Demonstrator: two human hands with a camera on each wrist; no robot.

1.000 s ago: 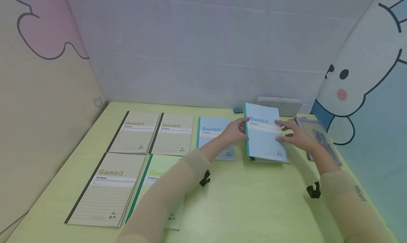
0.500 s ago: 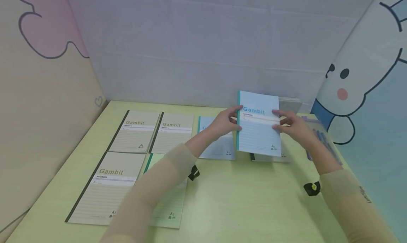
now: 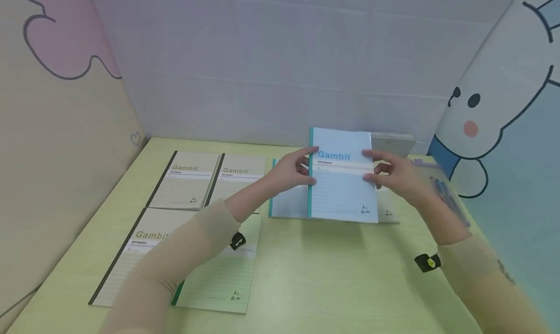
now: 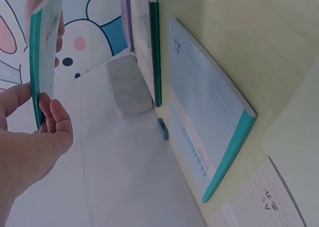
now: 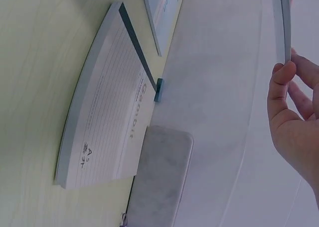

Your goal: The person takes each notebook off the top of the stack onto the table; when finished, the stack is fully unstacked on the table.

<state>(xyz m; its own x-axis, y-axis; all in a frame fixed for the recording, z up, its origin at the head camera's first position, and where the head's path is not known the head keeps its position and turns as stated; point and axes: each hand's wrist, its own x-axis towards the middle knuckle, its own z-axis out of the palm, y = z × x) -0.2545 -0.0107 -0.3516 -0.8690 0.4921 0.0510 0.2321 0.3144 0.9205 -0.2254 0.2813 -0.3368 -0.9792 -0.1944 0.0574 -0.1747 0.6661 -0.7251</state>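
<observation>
A blue notebook (image 3: 343, 188) with a teal spine is held up above the table, its cover facing me. My left hand (image 3: 290, 171) pinches its spine edge, and my right hand (image 3: 391, 173) pinches the opposite edge. Behind its left side, a second blue notebook (image 3: 288, 195) lies on the table; it shows more fully in the left wrist view. To the right, partly covered in the head view, is a stack of notebooks with a pale lined cover (image 5: 107, 107) on top and a dark spine.
Two beige notebooks (image 3: 185, 181) lie at the back left, with another beige one (image 3: 131, 266) and a green one (image 3: 218, 285) in front. A grey case (image 3: 393, 142) stands against the back wall. A purple-edged pencil pouch (image 3: 426, 164) with pens lies at the right.
The held blue notebook has come up off the stack at the right and moved left with both hands, over the other blue notebook. A pale notebook is uncovered beneath where it was.
</observation>
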